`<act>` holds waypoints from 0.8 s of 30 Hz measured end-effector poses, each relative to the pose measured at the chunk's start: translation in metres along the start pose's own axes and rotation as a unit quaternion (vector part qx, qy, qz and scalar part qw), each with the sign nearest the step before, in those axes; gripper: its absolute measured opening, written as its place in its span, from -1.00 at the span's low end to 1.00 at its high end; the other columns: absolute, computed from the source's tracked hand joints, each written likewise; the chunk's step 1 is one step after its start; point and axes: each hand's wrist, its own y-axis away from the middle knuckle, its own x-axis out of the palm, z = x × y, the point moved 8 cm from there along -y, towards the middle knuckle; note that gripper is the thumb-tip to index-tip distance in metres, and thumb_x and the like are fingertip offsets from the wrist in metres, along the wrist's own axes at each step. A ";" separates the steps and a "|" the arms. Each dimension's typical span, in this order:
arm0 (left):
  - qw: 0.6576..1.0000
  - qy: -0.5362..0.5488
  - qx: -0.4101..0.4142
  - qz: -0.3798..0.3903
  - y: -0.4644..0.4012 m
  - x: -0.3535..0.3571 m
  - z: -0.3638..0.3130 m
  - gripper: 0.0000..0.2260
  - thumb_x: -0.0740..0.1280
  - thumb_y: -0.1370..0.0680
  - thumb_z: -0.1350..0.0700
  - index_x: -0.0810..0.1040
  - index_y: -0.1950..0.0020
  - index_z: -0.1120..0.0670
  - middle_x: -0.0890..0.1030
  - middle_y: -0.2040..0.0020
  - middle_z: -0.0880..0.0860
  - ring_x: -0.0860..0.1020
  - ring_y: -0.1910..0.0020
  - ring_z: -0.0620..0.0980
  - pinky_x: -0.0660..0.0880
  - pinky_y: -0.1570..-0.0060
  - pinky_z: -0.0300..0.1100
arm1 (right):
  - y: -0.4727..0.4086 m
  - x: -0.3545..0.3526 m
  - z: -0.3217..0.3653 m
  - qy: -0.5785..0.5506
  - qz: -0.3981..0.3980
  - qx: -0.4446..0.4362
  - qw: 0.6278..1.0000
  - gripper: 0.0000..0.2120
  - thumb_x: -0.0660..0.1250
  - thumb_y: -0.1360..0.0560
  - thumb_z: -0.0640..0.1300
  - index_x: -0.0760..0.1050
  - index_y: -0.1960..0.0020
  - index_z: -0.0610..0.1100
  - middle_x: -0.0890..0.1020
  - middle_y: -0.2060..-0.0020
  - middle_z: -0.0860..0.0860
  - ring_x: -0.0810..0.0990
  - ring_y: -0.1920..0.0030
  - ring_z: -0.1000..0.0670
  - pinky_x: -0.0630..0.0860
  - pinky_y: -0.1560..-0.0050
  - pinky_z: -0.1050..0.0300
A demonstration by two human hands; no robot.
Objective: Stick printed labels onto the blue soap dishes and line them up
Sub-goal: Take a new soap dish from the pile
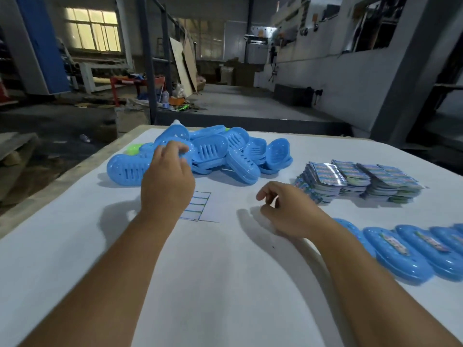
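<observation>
A heap of blue soap dishes (215, 152) lies at the far middle of the white table (213, 284). My left hand (167, 181) reaches into the heap's near left side, its fingers curled on the rim of one dish (165, 144). My right hand (290, 209) hovers low over the table to the right, fingers loosely curled, holding nothing I can see. Stacks of printed labels (360, 180) sit at the right. A row of labelled blue dishes (411, 251) lines the right edge, overlapping one another.
A printed grid of boxes (198, 206) is marked on the table between my hands. A green plastic piece (132, 149) peeks from the heap's left. Beyond the table's far edge is a workshop floor with clutter, boards and metal posts.
</observation>
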 end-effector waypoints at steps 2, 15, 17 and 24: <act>0.992 0.123 -0.033 0.002 0.002 0.007 -0.003 -0.81 0.19 -0.63 0.19 0.51 -0.17 0.00 0.55 -0.04 -0.09 0.55 0.03 -0.12 0.55 0.01 -0.04 | 0.001 -0.003 0.000 -0.041 -0.038 -0.008 0.998 -0.73 0.40 -0.50 0.00 0.50 -0.18 0.15 0.53 0.02 0.21 0.55 0.12 0.13 0.47 0.09 0.16; 0.769 0.469 -0.376 0.219 0.051 0.082 -0.010 -0.82 0.20 -0.66 0.27 0.55 -0.10 0.07 0.66 -0.05 0.14 0.68 0.19 0.00 0.63 0.28 -0.16 | -0.003 -0.006 -0.001 -0.195 -0.054 -0.056 0.978 -0.50 0.53 -0.46 0.05 0.50 -0.36 0.09 0.63 -0.17 0.15 0.66 -0.01 0.20 0.63 -0.08 0.14; 0.842 0.364 -0.322 0.234 0.049 0.078 -0.007 -0.88 0.28 -0.64 0.16 0.55 -0.14 0.03 0.63 -0.12 0.12 0.66 0.10 0.01 0.64 0.13 -0.09 | -0.003 -0.004 -0.002 -0.172 -0.050 -0.057 0.982 -0.51 0.53 -0.46 0.07 0.51 -0.35 0.10 0.62 -0.17 0.16 0.65 -0.02 0.20 0.62 -0.10 0.13; 0.931 0.015 0.068 0.360 0.056 0.076 -0.029 -0.41 0.40 -0.50 -0.19 0.33 -0.49 -0.15 0.40 -0.45 -0.11 0.36 -0.40 -0.09 0.35 -0.39 -0.04 | -0.003 0.008 -0.010 -0.064 0.004 -0.046 0.997 -0.53 0.48 -0.45 0.20 0.49 -0.32 0.20 0.60 -0.12 0.27 0.58 -0.10 0.26 0.54 -0.15 0.18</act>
